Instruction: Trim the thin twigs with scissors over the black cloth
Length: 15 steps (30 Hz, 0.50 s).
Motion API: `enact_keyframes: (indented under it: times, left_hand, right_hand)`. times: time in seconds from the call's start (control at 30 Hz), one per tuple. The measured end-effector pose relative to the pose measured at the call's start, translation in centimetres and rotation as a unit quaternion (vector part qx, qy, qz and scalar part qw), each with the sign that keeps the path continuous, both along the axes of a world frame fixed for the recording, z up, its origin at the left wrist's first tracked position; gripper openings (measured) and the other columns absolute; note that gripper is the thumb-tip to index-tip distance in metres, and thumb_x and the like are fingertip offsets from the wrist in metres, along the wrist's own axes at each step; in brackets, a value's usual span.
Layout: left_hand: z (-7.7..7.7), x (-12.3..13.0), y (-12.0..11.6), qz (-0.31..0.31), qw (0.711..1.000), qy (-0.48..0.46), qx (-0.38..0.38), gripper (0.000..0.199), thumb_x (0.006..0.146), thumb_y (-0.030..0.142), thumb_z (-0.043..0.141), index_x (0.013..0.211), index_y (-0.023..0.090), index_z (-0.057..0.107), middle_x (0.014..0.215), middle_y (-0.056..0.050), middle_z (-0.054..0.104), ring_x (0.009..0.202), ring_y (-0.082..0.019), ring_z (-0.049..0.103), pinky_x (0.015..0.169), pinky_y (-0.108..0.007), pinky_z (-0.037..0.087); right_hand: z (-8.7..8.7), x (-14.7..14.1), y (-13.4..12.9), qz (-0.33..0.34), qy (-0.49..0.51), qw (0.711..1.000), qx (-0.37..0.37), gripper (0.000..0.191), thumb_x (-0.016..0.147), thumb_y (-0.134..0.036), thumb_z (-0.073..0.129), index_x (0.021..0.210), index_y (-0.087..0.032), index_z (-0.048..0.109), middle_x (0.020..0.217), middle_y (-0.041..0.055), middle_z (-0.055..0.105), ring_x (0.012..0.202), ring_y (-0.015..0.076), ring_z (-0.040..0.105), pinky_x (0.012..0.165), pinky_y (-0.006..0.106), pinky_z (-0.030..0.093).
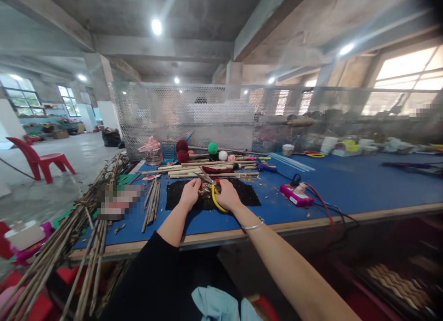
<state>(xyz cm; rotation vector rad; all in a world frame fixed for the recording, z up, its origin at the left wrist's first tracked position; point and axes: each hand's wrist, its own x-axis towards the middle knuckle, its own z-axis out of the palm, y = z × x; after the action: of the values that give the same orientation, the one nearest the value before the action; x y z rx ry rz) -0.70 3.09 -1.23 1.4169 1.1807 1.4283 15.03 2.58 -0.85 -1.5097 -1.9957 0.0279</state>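
My right hand (228, 196) is wrapped round a pair of scissors with a yellow handle (217, 202), its metal blades pointing up and left. Just left of it, my left hand (190, 194) is closed in a pinch. A small tangled brown-and-pale bundle (205, 190) shows between the two hands, by the left fingertips; whether the fingers grip it I cannot tell. Both hands are over a black cloth (247, 195) on the blue tabletop (266, 217). Several peeled wooden sticks (183, 171) lie just beyond the hands.
Short sticks (151, 205) and a long bundle of dry branches (83, 210) lie to the left. Behind are yarn balls (212, 148) and a glue gun (266, 166). A pink power strip (296, 195) with cords sits right. A perforated metal screen (221, 118) stands along the back.
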Motion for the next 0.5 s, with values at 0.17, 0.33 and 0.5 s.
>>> enact_keyframes:
  times: [0.17, 0.33, 0.5]
  left_hand:
    - [0.2, 0.1, -0.4, 0.010, 1.000, 0.005, -0.011, 0.029, 0.080, 0.038, 0.043, 0.079, 0.013, 0.057, 0.071, -0.003, 0.061, 0.056, -0.009, 0.049, 0.051, -0.019, 0.037]
    - [0.3, 0.4, -0.5, 0.007, 0.999, 0.049, 0.007, 0.021, 0.079, 0.030, 0.042, 0.070, 0.015, 0.054, 0.067, -0.002, 0.058, 0.059, -0.010, 0.051, 0.058, -0.021, 0.041]
    - [0.2, 1.1, -0.4, -0.042, 0.999, -0.023, -0.004, 0.020, 0.078, 0.034, 0.044, 0.075, 0.016, 0.052, 0.067, 0.001, 0.057, 0.057, -0.009, 0.051, 0.056, -0.021, 0.042]
  right_hand:
    - [0.4, 0.0, -0.7, 0.014, 0.004, 1.000, -0.001, 0.029, 0.071, -0.037, 0.058, 0.092, -0.018, 0.055, 0.094, 0.0070, 0.057, 0.088, 0.0187, 0.052, 0.074, 0.026, 0.038]
    - [0.6, -0.1, -1.0, 0.036, 0.012, 0.999, -0.001, 0.035, 0.067, -0.041, 0.064, 0.093, -0.018, 0.056, 0.092, 0.0061, 0.059, 0.085, 0.0184, 0.054, 0.072, 0.026, 0.037]
    - [0.4, 0.2, -0.8, 0.047, 0.034, 0.998, -0.009, 0.034, 0.068, -0.045, 0.062, 0.090, -0.020, 0.056, 0.085, 0.0034, 0.060, 0.075, 0.0159, 0.054, 0.063, 0.025, 0.036]
